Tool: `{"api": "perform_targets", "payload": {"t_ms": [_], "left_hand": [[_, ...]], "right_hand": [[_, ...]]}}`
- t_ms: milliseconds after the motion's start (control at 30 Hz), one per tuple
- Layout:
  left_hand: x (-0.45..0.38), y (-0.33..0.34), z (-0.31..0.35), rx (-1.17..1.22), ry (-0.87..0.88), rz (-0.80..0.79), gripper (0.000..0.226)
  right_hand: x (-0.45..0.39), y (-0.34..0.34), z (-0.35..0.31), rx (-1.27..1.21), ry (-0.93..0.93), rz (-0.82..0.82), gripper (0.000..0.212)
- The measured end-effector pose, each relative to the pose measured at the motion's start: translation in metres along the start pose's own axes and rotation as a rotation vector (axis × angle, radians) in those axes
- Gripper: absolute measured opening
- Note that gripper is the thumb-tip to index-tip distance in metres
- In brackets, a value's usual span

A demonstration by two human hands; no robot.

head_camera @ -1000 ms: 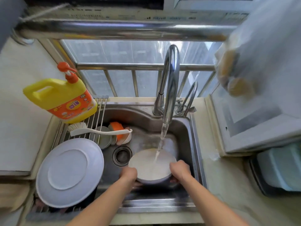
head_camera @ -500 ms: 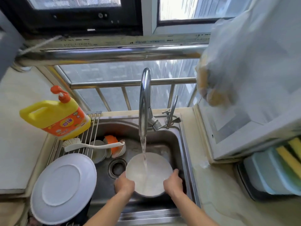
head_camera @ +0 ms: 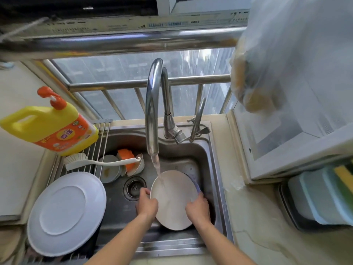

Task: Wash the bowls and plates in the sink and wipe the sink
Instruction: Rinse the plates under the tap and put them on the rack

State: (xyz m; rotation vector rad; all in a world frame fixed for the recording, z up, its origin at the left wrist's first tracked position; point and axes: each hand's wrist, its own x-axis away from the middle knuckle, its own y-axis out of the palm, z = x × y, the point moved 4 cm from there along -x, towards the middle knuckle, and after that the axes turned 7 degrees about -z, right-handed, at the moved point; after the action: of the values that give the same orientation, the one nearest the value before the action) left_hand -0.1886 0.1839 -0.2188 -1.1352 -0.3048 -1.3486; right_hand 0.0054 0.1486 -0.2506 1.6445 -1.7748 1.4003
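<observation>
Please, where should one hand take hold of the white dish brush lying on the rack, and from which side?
Grip the dish brush on its long handle, about midway, coming from above. The handle lies flat across the rack bars and juts over the sink, bare on top, while the bristle head sits close under the yellow detergent bottle.

— Behind the left hand [head_camera: 147, 202]?
— Fingers hidden by the plate [head_camera: 172, 199] rim.
— Right hand [head_camera: 197, 207]?
— Same, fingertips tucked under. Something blue [head_camera: 196, 185] just beyond, mostly covered.
— Far right of both?
— Bagged yellow lumps [head_camera: 254, 100], too blurred to name.
</observation>
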Motion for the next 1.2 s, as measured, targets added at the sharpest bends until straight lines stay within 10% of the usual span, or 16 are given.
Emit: {"api": "perform_targets", "payload": {"t_ms": [333, 600, 933, 1200], "left_hand": [[0.023, -0.020, 0.010, 0.300, 0.034, -0.324, 0.043], [0.002, -0.039, 0.004, 0.590, 0.021, -0.249, 0.047], [0.011, -0.032, 0.005, 0.553, 0.013, -0.207, 0.062], [0.013, -0.024, 0.001, 0.545, 0.034, -0.238, 0.034]], "right_hand": [[-0.012, 0.023, -0.074, 0.297, -0.241, -0.197, 0.058], [0.047, 0.058, -0.097, 0.291, -0.628, -0.553, 0.045], [-0.007, 0.007, -0.072, 0.414, -0.337, 0.057, 0.035], [0.014, 0.053, -0.096, 0.541, -0.610, -0.535, 0.041]]}}
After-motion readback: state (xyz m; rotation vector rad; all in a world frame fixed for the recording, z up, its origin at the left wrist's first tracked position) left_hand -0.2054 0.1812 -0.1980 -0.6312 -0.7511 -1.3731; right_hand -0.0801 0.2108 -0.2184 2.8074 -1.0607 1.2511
